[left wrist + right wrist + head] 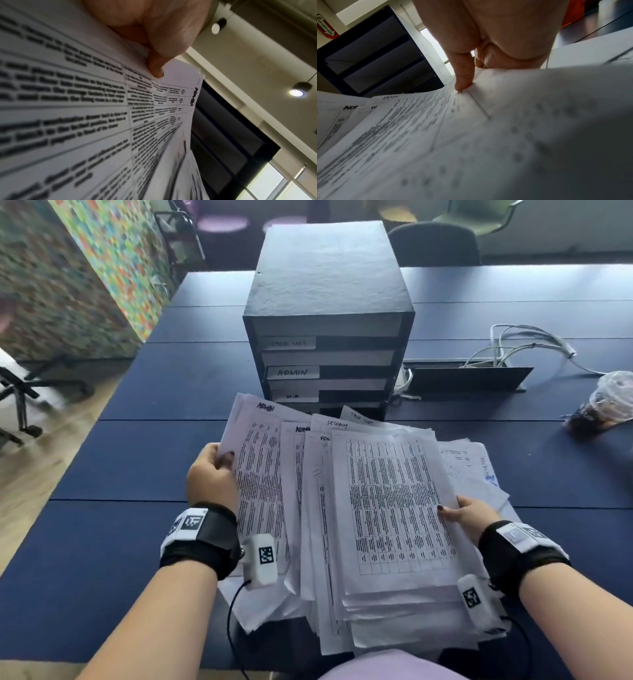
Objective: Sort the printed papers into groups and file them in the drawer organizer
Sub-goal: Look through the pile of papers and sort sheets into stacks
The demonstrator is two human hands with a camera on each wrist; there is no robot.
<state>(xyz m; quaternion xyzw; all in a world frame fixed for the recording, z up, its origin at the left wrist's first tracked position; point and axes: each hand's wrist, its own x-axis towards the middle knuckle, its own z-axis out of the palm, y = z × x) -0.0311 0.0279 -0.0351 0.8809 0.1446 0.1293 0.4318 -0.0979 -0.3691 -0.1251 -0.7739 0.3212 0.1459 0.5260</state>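
Observation:
A thick, fanned pile of printed papers [387, 508] lies on the dark blue table, with handwritten headings such as "ADMIN" and "SECURITY" at the top corners. My left hand [214, 474] pinches a few sheets headed "ADMIN" [154, 102] at their left edge, thumb on top. My right hand [469, 513] grips the right edge of the top table-printed sheet [471, 121], thumb pressing on it and fingers under it. Behind the pile stands the black drawer organizer [325, 313], its shelves labelled "TASK LIST" and "ADMIN"; the lower labels are partly hidden by paper.
A cable tray with white cables [513, 347] sits right of the organizer. A clear plastic bag with dark contents [603, 405] lies at the far right. An office chair base [20, 402] stands on the floor to the left. Chairs stand behind the table.

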